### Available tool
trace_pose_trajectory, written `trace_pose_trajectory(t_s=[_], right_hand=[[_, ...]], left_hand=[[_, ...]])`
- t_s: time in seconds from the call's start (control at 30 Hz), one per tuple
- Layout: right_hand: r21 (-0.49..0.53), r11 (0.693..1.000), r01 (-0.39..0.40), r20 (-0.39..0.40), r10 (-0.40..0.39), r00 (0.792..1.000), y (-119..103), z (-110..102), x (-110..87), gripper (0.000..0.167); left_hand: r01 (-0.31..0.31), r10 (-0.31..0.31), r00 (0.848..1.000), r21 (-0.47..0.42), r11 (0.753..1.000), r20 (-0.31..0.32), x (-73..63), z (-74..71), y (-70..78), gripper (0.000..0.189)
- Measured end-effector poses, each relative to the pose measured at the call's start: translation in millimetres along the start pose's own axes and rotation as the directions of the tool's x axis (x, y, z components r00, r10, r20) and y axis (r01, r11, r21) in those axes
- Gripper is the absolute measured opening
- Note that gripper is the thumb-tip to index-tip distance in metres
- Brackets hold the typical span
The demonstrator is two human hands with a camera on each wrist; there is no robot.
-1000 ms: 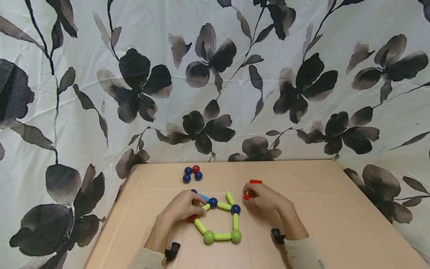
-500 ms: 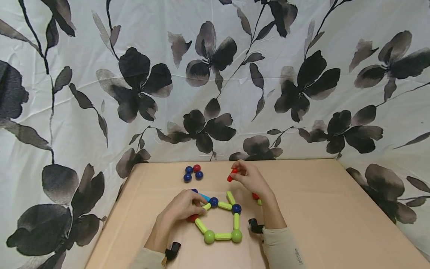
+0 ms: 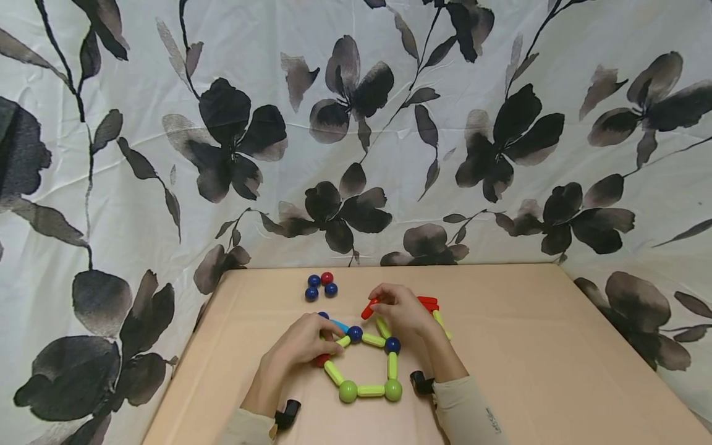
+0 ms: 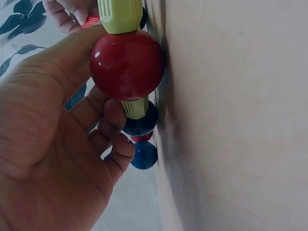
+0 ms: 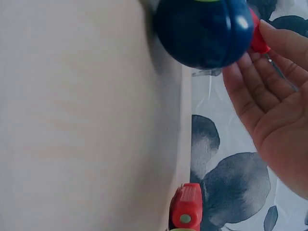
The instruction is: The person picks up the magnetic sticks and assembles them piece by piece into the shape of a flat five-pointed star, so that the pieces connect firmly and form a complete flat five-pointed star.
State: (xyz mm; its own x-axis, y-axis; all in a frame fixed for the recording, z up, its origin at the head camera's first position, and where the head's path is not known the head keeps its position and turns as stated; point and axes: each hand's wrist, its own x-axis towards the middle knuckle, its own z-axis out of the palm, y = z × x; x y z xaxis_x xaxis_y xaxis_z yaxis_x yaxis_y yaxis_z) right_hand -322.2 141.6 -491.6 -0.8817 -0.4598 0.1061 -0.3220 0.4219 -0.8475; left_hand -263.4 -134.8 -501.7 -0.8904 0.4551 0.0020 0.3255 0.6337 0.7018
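A ring of light green rods (image 3: 370,391) and balls lies on the table, with green balls (image 3: 348,391) at its near side and dark blue balls (image 3: 355,334) at its far side. My left hand (image 3: 303,340) holds the ring at the red ball (image 4: 127,65), thumb and fingers on either side of it, partly hidden behind it. My right hand (image 3: 402,309) pinches a short red rod (image 3: 369,308) above the ring's far right side. In the right wrist view a blue ball (image 5: 204,31) partly covers that rod. A loose-ended green rod (image 3: 382,327) points away from the far right blue ball.
Several loose blue balls (image 3: 312,293) and a red ball (image 3: 327,278) sit at the table's far left. Beyond my right hand lie more red rods (image 3: 428,301) and a green rod (image 3: 441,324). A floral curtain (image 3: 356,154) hangs behind the table (image 3: 528,346).
My right hand has carried the red rod leftward from the loose rods, first away from me, then back down toward the ring. My left hand stays in place.
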Motion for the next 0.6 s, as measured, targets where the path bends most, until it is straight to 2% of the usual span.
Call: trace_pose_trajectory(t_s=[0.3,0.6], right_hand=[[-0.026,1.0,-0.013,0.124,0.016,0.992,5.7,4.6,1.8,0.019],[-0.067,0.996,-0.064,0.103,0.071,0.992,6.9,7.0,1.2,0.017]], left_hand=[[0.004,-0.004,1.0,-0.018,1.0,-0.003,-0.3,0.3,0.1,0.027],[-0.01,0.01,1.0,-0.021,1.0,0.003,0.2,-0.6,0.6,0.026]])
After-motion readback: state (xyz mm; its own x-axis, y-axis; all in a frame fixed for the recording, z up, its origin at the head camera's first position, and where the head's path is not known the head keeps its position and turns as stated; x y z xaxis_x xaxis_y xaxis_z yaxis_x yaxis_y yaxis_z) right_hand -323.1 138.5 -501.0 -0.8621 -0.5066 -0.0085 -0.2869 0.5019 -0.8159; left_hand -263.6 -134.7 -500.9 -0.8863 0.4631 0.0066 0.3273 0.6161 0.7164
